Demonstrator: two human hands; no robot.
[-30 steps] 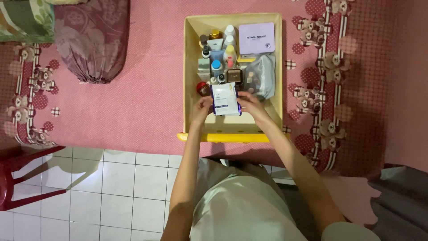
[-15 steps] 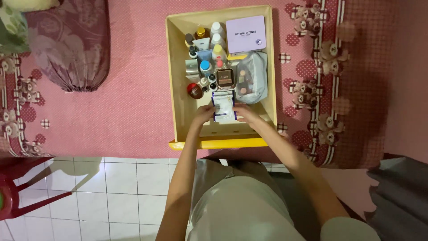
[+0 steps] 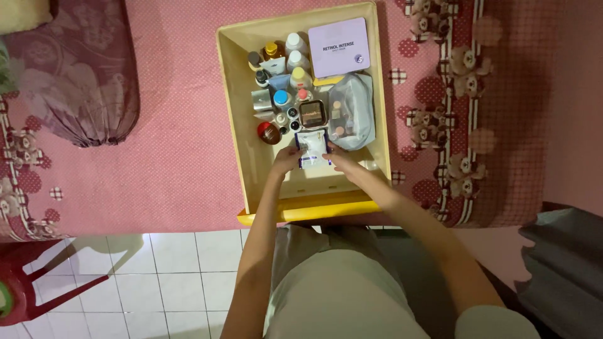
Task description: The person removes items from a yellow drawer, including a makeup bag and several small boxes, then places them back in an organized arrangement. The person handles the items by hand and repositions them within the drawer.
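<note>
Hands meet in the middle of the head view, inside a pale yellow wooden drawer (image 3: 235,113) that lies on a pink dotted bed cover (image 3: 176,150). Both bare arms reach up from the bottom of the picture, bent a little at the elbows, and come together like a pointy roof. The left hand (image 3: 287,159) grips the left edge of a small flat white packet with a blue border (image 3: 312,149). The right hand (image 3: 340,161) grips its right edge, with the fingers curled around it. The packet looks thin and a bit shiny, like plastic. It sits near the front middle of the drawer, just below the other things.

Behind the packet stands a bunch of small bottles with round caps (image 3: 282,75), some white, one blue, one yellow. A small square metal tin (image 3: 312,113) lies just above the packet. A round, shiny dark red ball-shaped thing (image 3: 267,132) sits to the left. A soft, crinkly clear plastic pouch (image 3: 355,113) lies on the right, with little things inside. A flat, light purple box (image 3: 339,45) rests in the back right corner.

A purple flowered pillow (image 3: 81,81) lies on the bed to the left. White square floor tiles (image 3: 169,282) look smooth and hard. A red plastic chair (image 3: 25,289) peeks in at the bottom left corner.
</note>
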